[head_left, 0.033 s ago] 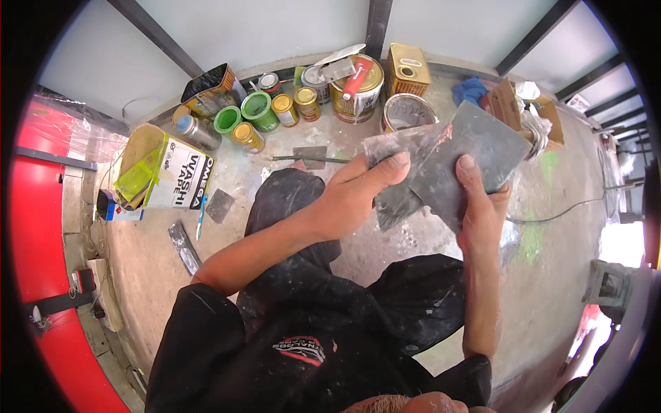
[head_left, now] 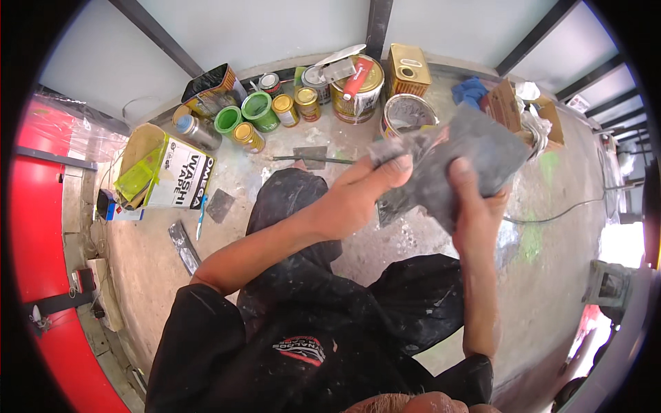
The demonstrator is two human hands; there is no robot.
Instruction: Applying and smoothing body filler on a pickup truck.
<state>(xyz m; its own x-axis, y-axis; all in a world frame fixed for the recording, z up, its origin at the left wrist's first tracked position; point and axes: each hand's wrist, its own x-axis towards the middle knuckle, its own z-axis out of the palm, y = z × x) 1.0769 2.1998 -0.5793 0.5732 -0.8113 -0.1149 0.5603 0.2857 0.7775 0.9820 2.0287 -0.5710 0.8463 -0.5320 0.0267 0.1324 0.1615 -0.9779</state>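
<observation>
Pinched in my left hand (head_left: pixel 354 199) is a scuffed, paint-smeared grey sheet (head_left: pixel 391 213), its lower corner blurred. My right hand (head_left: pixel 475 213) grips a larger, darker grey square sheet (head_left: pixel 492 144), thumb pressed on its face. The two sheets overlap between my hands, with a small reddish smear near where they meet; motion blurs them, so I cannot tell exactly how they touch. Below them are my bent legs in dark, dusty clothing. Just beyond the sheets stands an open can (head_left: pixel 406 110) with grey residue inside.
Along the back wall stand several paint cans (head_left: pixel 306 110), green tubs (head_left: pixel 260 117) and a square tin (head_left: pixel 406 76). A tape carton (head_left: pixel 172 175) sits left, near loose grey plates (head_left: pixel 220 206) and a dark strip (head_left: pixel 184 244). A cardboard box (head_left: pixel 547 113) and cable (head_left: pixel 564 210) lie right.
My right hand and its sheet have shifted slightly left over the other sheet and are now blurred. My left hand has moved only a little.
</observation>
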